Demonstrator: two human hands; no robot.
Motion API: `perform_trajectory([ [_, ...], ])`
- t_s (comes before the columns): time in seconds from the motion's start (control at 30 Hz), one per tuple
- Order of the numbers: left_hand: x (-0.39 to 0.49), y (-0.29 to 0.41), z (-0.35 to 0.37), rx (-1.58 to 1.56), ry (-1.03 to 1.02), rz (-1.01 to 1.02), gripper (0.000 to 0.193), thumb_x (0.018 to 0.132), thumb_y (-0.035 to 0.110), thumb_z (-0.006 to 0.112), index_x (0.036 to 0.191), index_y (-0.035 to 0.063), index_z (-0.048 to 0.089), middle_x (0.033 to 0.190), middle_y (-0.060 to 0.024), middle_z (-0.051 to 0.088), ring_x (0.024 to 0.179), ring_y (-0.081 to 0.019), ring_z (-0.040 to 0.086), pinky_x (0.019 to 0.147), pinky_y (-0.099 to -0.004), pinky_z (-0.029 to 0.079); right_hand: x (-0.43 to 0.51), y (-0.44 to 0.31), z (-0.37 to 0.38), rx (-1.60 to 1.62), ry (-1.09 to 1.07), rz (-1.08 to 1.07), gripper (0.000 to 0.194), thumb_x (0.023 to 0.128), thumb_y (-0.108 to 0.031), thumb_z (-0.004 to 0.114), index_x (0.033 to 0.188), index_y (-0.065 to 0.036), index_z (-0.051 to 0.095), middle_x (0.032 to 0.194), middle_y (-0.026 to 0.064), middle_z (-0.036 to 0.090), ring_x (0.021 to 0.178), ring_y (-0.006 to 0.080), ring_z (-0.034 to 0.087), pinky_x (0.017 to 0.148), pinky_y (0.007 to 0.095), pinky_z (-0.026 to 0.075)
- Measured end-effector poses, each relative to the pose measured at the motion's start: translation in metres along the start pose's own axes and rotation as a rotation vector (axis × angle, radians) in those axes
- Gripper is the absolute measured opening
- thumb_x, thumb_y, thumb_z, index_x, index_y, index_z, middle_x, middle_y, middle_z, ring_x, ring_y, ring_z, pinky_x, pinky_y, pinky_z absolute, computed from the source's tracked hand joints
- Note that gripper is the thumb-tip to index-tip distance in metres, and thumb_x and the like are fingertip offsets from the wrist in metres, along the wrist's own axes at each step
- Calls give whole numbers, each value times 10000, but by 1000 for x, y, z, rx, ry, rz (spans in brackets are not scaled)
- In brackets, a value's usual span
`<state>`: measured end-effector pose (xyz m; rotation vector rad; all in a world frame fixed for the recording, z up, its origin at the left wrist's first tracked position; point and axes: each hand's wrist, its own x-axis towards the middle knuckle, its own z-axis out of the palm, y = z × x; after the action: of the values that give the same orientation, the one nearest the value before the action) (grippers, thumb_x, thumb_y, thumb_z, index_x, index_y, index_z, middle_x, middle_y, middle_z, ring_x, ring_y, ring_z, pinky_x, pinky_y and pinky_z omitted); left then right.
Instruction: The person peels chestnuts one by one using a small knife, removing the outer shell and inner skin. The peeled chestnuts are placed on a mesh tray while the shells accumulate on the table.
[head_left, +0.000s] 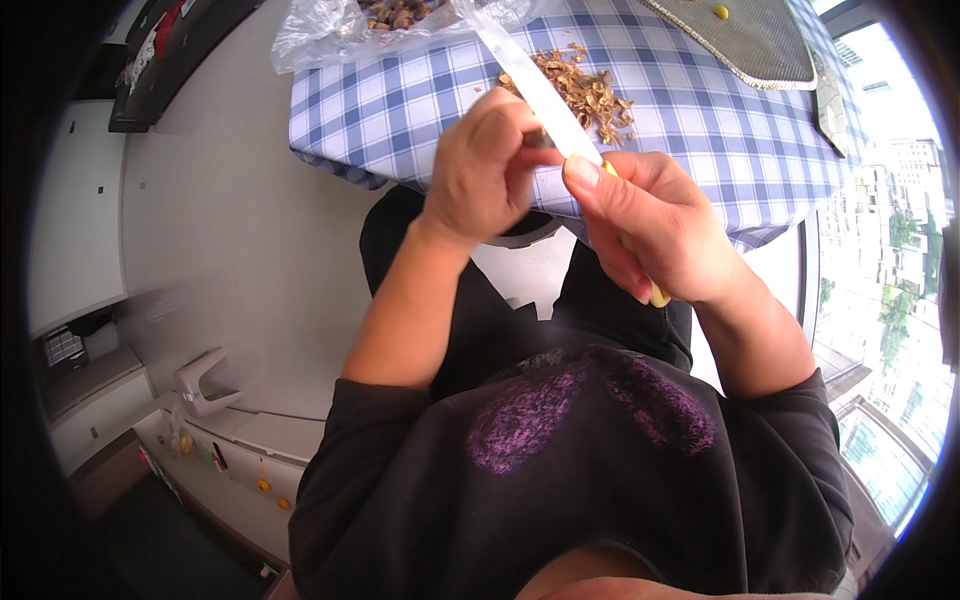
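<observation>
My right hand (652, 217) grips the yellow handle (658, 296) of a knife, its thumb on the base of the blade. The pale, wide blade (536, 86) points up and to the left, away from me. Just left of the blade is my left hand (484, 169), its fingers curled around a small brownish object (538, 139), mostly hidden, perhaps a chestnut. Both hands are raised in front of the table edge. Beyond the blade, a pile of brown shell pieces (592, 97) lies on the checked tablecloth (390, 112).
A clear plastic bag (315, 37) with several brown chestnuts (401, 16) lies at the far left of the table. At the far right is a mesh tray (757, 45) with a small yellow piece (721, 12) on it. Windows (892, 247) stand to the right.
</observation>
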<state>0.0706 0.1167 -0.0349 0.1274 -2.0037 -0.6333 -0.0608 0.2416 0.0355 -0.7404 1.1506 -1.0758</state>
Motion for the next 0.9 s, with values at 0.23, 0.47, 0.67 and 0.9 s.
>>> perform_trajectory([
  [0.23,-13,-5,-5,-590,27,-368,280,897,8,603,1174,-20,574,965,-116,634,826,-172,639,740,-273,527,29,-2,-42,-818,494,-84,459,877,-428,645,728,4,604,546,90,572,493,171,594,479,328,457],
  [0.47,-13,-9,-5,-789,14,-443,331,930,59,572,1248,-26,538,1053,-157,637,907,-182,632,798,-291,525,38,12,-50,-1117,518,-290,356,908,-357,594,892,-2,597,732,206,637,704,391,634,636,445,486],
  [0.67,-13,-12,-8,-788,-45,-502,382,968,180,530,1277,-42,504,1052,-157,646,861,-186,633,773,-301,516,36,1,-41,-944,423,-405,272,932,-286,574,932,-14,575,713,188,624,698,368,633,616,402,477],
  [0.9,-18,-11,-7,-872,17,-495,283,959,72,530,1215,-47,549,985,-127,666,800,-166,653,752,-286,551,38,-3,-24,-921,209,-487,405,849,-374,688,947,5,583,651,120,589,614,258,620,578,329,462],
])
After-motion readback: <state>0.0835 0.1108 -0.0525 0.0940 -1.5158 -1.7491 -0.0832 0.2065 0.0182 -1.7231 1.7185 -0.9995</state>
